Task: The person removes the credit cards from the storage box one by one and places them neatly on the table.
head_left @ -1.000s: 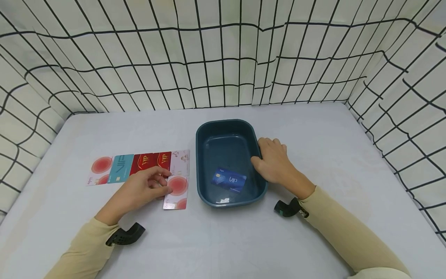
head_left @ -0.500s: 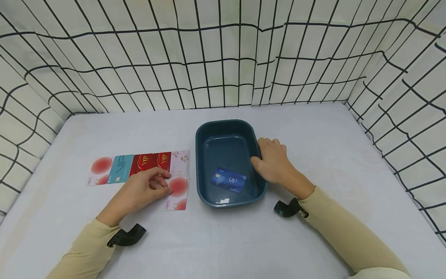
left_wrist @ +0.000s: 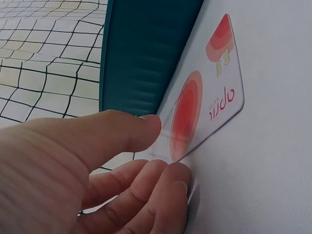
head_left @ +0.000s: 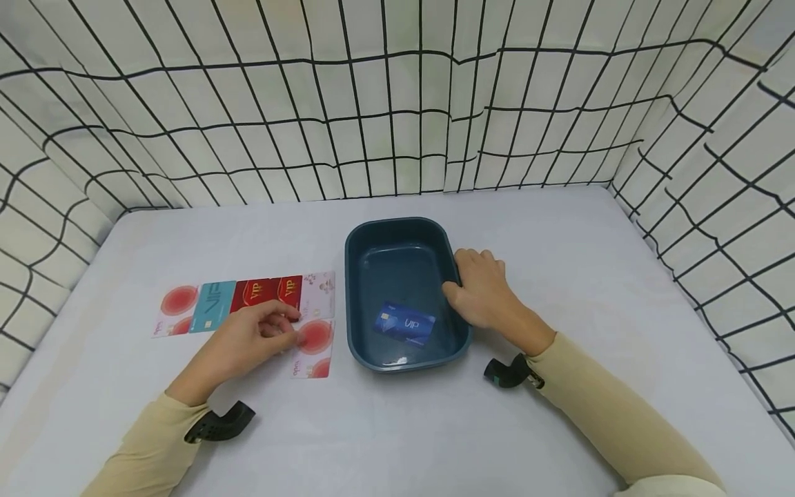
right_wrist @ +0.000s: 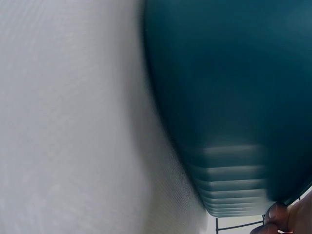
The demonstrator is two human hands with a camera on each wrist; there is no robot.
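In the head view, my left hand (head_left: 250, 340) is beside a white card with red circles (head_left: 315, 337), which lies on the table below the right end of a card row. The thumb tip overlaps this card's left edge, and in the left wrist view a gap shows between thumb and bent fingers (left_wrist: 168, 187). My right hand (head_left: 487, 290) grips the right rim of a dark teal plastic basin (head_left: 404, 238), thumb over the rim and fingers outside. Inside the basin, toward its near end, a blue VIP card (head_left: 405, 323) lies at a slant.
The row holds another red-circle card (head_left: 178, 301), a teal VIP card (head_left: 213, 306), two red VIP cards (head_left: 253, 293) and a pale flowered card (head_left: 318, 293). White walls with a black grid (head_left: 397, 110) enclose the white table (head_left: 397, 442) at back and sides.
The red-circle card by my left fingertips has shifted very slightly, and more of its lettering shows. Both hands stay nearly in place. The head view has tilted a little.
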